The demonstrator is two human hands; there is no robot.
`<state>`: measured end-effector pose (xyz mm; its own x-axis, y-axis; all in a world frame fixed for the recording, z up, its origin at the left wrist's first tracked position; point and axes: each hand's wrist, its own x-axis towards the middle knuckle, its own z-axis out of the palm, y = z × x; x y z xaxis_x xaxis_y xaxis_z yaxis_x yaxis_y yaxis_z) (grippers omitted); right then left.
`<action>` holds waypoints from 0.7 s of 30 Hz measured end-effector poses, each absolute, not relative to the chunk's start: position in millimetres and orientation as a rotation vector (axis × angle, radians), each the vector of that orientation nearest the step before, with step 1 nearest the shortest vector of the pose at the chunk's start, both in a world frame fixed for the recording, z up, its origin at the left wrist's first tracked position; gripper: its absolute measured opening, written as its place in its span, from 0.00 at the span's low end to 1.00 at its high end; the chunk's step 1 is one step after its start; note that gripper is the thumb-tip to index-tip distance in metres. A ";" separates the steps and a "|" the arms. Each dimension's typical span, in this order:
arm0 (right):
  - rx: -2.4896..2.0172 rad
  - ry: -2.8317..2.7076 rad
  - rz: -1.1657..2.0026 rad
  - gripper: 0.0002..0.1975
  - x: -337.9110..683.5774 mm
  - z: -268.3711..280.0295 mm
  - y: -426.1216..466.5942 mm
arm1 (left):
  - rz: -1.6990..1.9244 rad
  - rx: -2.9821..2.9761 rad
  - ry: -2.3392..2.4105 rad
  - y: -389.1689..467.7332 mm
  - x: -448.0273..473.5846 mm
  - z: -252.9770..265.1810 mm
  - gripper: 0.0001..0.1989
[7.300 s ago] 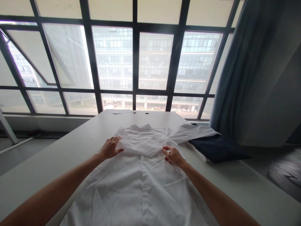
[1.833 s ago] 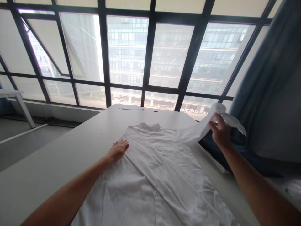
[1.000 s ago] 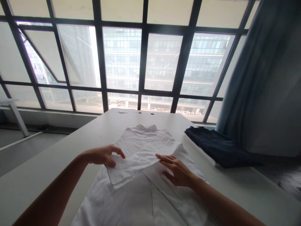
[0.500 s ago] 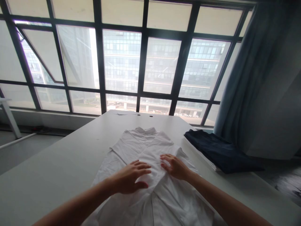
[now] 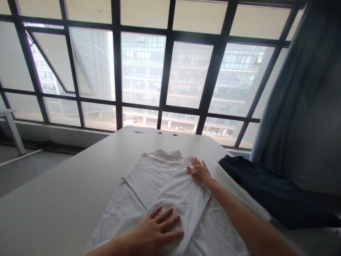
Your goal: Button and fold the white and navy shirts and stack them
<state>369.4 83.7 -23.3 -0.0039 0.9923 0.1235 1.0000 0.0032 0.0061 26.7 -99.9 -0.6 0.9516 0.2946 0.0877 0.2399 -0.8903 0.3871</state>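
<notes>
A white collared shirt lies spread on the white table, its collar toward the window and its sleeves folded in over the body. My left hand rests on the lower part of the shirt, fingers spread. Farther up, at the right shoulder, my right hand lies on the cloth with its fingers stretched out. Neither hand grips the fabric. The shirt's near end runs out of the bottom of the view.
Dark navy folded cloth lies along the table's right side, on top of something white. Paper and two dark round holes are at the far end. Beyond stand a large window and a grey-blue curtain. Another white table's leg shows at left.
My right hand has moved up to the shirt's shoulder. My left hand has come down nearer to me. The folded-over sleeve on the right now lies flatter, and the view has shifted slightly.
</notes>
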 end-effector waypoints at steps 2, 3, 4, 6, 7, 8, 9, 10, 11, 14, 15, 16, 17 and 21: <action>-2.133 -2.196 -0.007 0.36 360.1 -26.6 99.9 | 0.216 2.760 0.362 -92.4 27.6 -11.5 0.32; -2.169 -2.176 0.083 0.37 358.7 -27.7 108.3 | 0.229 2.779 0.355 -89.0 27.9 -17.0 0.31; -2.212 -2.140 0.154 0.38 359.6 -28.5 116.7 | 0.242 2.798 0.351 -86.1 28.3 -22.1 0.29; -2.269 -2.078 0.198 0.40 366.5 -29.1 133.3 | 0.259 2.829 0.345 -81.7 29.1 -30.7 0.28; -2.287 -2.061 0.194 0.41 371.0 -29.1 141.1 | 0.266 2.838 0.343 -80.0 29.7 -34.2 0.27; -2.303 -2.052 0.193 0.41 375.3 -29.0 148.0 | 0.271 2.841 0.343 -78.4 30.4 -37.1 0.28; -2.318 -2.048 0.186 0.41 378.6 -28.6 154.0 | 0.276 2.840 0.353 -77.0 31.0 -39.5 0.28; -2.330 -2.045 0.158 0.40 380.6 -27.9 158.6 | 0.277 2.836 0.376 -75.7 31.4 -41.3 0.28; -2.340 -2.039 0.109 0.39 381.1 -26.8 161.7 | 0.272 2.830 0.414 -74.5 31.5 -42.5 0.29; -2.332 -1.994 -0.112 0.33 373.7 -20.7 161.0 | 0.222 2.785 0.576 -73.6 29.4 -39.7 0.31; -2.306 -1.984 -0.183 0.31 368.7 -18.0 157.3 | 0.202 2.759 0.625 -74.6 28.0 -36.3 0.33; -2.272 -1.983 -0.235 0.29 362.7 -15.2 151.7 | 0.187 2.731 0.665 -76.1 26.6 -31.8 0.35; -2.238 -1.991 -0.269 0.28 355.9 -12.6 144.2 | 0.185 2.704 0.694 -78.0 25.3 -26.6 0.37; -2.069 -2.097 -0.299 0.25 325.0 -8.4 94.2 | 0.224 2.636 0.777 -80.7 23.7 -7.6 0.52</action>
<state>325.0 94.2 -8.4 -0.0152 0.9636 0.2671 0.9998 0.0112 0.0166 23.7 -80.7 -7.6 0.8343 0.5495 0.0441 0.4886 -0.7742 0.4024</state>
